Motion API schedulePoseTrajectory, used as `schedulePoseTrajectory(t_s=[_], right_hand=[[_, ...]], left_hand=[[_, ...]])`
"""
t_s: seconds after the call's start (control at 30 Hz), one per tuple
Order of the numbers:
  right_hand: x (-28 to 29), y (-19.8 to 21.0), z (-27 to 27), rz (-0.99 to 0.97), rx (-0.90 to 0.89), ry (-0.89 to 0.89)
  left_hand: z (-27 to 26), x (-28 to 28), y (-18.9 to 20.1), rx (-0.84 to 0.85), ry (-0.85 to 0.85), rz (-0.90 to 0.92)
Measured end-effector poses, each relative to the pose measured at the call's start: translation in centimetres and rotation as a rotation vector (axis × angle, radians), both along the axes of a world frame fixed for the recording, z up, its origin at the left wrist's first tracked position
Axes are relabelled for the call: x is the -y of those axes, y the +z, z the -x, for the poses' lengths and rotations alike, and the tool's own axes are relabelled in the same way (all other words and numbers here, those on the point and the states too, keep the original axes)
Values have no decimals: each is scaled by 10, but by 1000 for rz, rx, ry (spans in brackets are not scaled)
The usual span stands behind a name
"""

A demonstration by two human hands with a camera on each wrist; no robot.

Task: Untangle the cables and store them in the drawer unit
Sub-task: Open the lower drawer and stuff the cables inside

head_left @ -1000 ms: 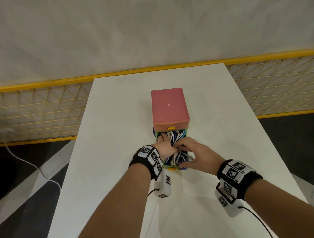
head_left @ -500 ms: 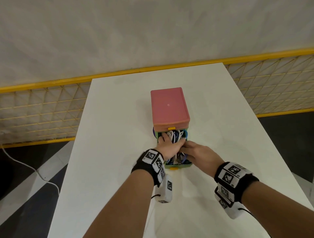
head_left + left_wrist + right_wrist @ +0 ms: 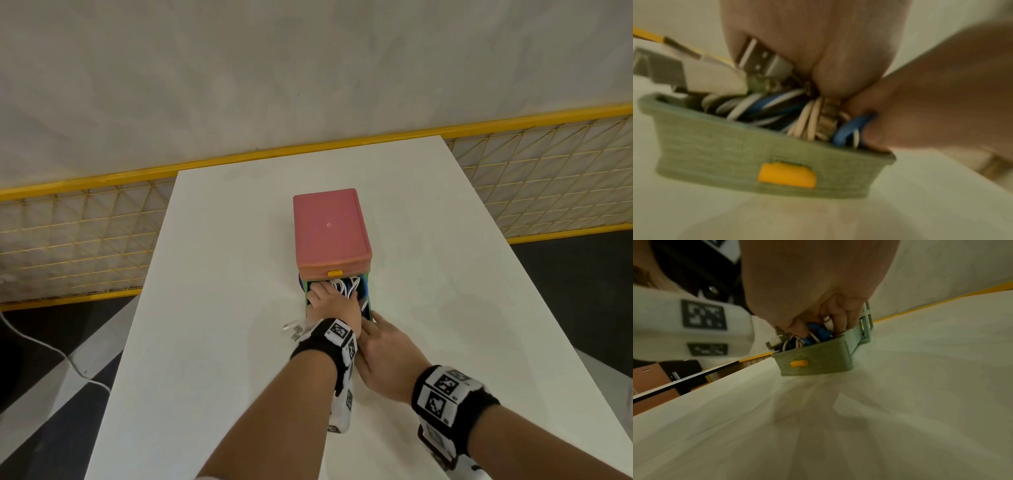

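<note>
The right hand (image 3: pixel 383 356) curled its fingers (image 3: pixel 836 316) over the cables (image 3: pixel 777 110) at the green drawer's (image 3: pixel 719 155) near right corner. The left hand (image 3: pixel 337 305) lay flat on the blue and white bundle, hiding it. USB plugs (image 3: pixel 294 330) stuck out left. Beyond, the pink drawer unit (image 3: pixel 330 229) stood on the smooth white table (image 3: pixel 212 274).

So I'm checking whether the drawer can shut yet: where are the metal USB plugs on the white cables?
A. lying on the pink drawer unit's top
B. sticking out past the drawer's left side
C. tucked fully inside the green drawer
B: the metal USB plugs poke out left of the open green drawer, beside the left hand.
</note>
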State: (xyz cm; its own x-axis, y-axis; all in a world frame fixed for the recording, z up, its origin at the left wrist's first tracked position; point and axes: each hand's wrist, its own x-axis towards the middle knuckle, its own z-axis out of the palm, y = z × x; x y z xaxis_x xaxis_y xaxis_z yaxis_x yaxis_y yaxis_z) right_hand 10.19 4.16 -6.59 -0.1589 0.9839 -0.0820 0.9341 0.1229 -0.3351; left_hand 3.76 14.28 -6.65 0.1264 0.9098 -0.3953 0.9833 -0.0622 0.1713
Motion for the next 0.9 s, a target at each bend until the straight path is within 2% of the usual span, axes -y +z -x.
schedulePoseTrajectory(t_s=[0.1,0.2,0.37,0.5,0.57,0.7,0.77,0.83,0.9], right_hand=[[-2,-3,-7,28,65,43],[-8,1,-12,83,18,79],[-23,8,-7,291,-19,-41],[-29,5,1,265,39,-92],[-28,-1,4,207,57,-77],[-18,-14,-1,114,54,7],[-13,-7,-5,117,-94,19],[-5,-3,-7,6,-294,-91],[6,-6,-8,-211,-414,-310]], left_hand=[[-6,-2,-2,-16,1,-48],[0,-6,2,9,-22,-12],[34,-27,8,301,-142,393],[40,-32,7,374,-132,498],[36,-27,11,337,-119,481],[24,-8,19,225,-85,320],[20,-2,18,206,-66,264],[19,-2,15,181,-70,213],[18,-4,12,141,-96,179]])
